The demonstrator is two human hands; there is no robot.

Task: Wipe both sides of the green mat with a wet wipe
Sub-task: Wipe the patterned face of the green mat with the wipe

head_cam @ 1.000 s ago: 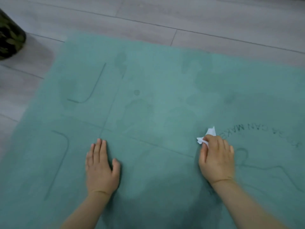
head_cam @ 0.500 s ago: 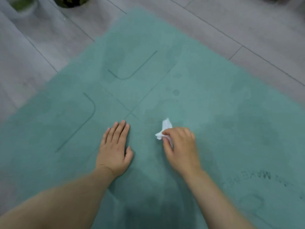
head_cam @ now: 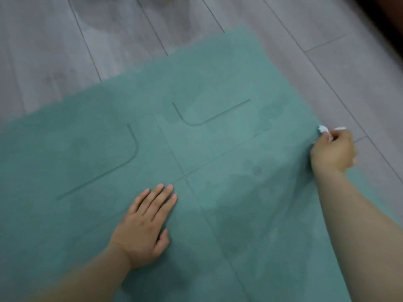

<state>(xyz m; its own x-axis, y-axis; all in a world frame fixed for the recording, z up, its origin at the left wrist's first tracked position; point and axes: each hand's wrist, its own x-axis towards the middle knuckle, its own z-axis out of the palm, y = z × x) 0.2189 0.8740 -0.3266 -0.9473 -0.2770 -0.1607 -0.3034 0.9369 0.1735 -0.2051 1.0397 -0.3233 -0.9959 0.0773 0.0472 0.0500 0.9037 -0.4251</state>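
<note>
The green mat [head_cam: 91, 153] lies flat on the floor, with dark printed lines and damp patches across it. My left hand [head_cam: 145, 223] presses flat on the mat, fingers straight, near the crossing of two lines. My right hand [head_cam: 332, 152] is at the mat's right edge, fingers curled round a crumpled white wet wipe [head_cam: 322, 128] that sticks out past the knuckles. Whether the fingers also pinch the mat's edge cannot be told.
Grey wood-plank floor [head_cam: 109, 35] surrounds the mat at the back and right. A dark object [head_cam: 383, 12] fills the top right corner.
My right hand has swept the wipe from the mat's middle to its right edge. My left hand stays flat on the mat. The view has turned left, and the printed lettering has left the frame.
</note>
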